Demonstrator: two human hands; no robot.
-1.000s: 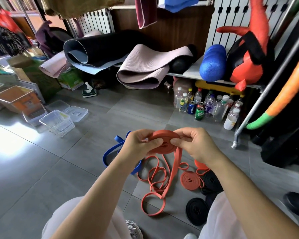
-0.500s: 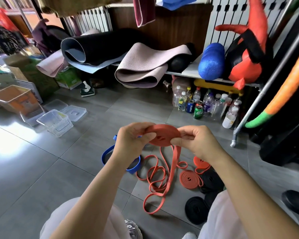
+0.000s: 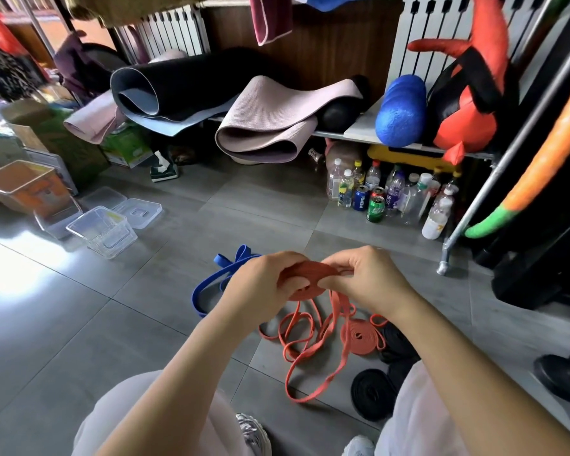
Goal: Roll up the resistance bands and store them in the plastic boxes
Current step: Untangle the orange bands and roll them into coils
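Closest to us, at the near edge of the floor (image 3: 79, 324), our pale trousers (image 3: 165, 416) and shoes (image 3: 254, 432) are cut off at the bottom of the view. Just beyond the right knee lies a coiled black band (image 3: 372, 393). More black bands behind it are half hidden by leg and forearm, so we cannot count them. Beside these lies a rolled orange band (image 3: 359, 337).

Above the floor, our left hand (image 3: 260, 287) and right hand (image 3: 365, 281) both pinch an orange coil (image 3: 310, 281) from opposite sides, fingers curled over its rim. Its unrolled tail (image 3: 306, 353) hangs down and loops across the tiles. A blue band (image 3: 211, 284) lies loose behind the left hand, partly covered by it.

Farther off, toward the floor's left edge, stands a clear plastic box (image 3: 102, 232), lidless, the tiles showing through its walls, with two lids (image 3: 138, 209) beside it. Behind it a larger box (image 3: 26, 189) holds something orange that we cannot identify.

Along the floor's far edge, bottles and cans (image 3: 375, 195) cluster under a shelf (image 3: 359, 126) carrying rolled mats (image 3: 260, 126) and a blue foam roller (image 3: 402, 110).
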